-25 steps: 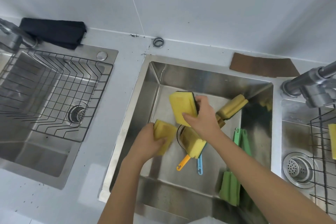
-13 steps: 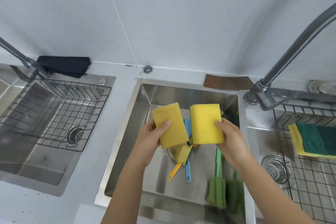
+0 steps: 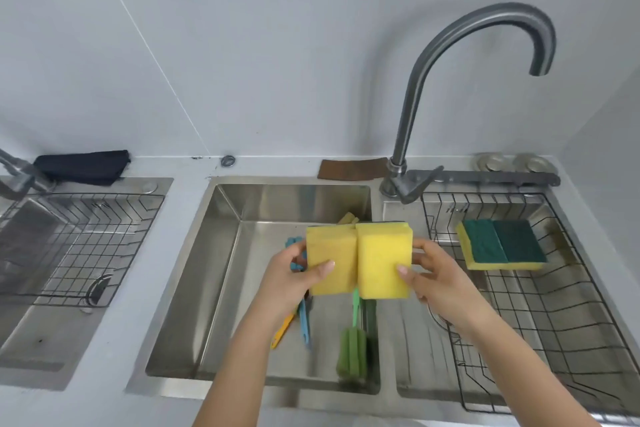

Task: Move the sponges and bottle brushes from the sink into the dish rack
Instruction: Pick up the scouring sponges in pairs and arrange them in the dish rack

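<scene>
My left hand (image 3: 291, 279) grips a yellow sponge (image 3: 330, 258) and my right hand (image 3: 438, 276) grips a second yellow sponge (image 3: 382, 258). Both sponges are held side by side, touching, above the right part of the middle sink (image 3: 207, 270). Below them in the sink lie a green bottle brush (image 3: 352, 350), a blue-handled brush (image 3: 304, 322) and an orange-handled brush (image 3: 282, 331); their heads are partly hidden by my hands. The wire dish rack (image 3: 571, 315) sits in the right basin and holds two yellow-and-green sponges (image 3: 502, 246) at its far end.
A tall curved faucet (image 3: 450, 45) rises between the middle sink and the rack. Another wire rack (image 3: 79, 243) sits in the left sink, with a black cloth (image 3: 83, 166) behind it. A brown pad (image 3: 351, 168) lies behind the middle sink.
Both hands lifted the two yellow sponges out of the sink and carried them rightward, bringing them together. The view tilted up and right, showing the faucet and the right rack.
</scene>
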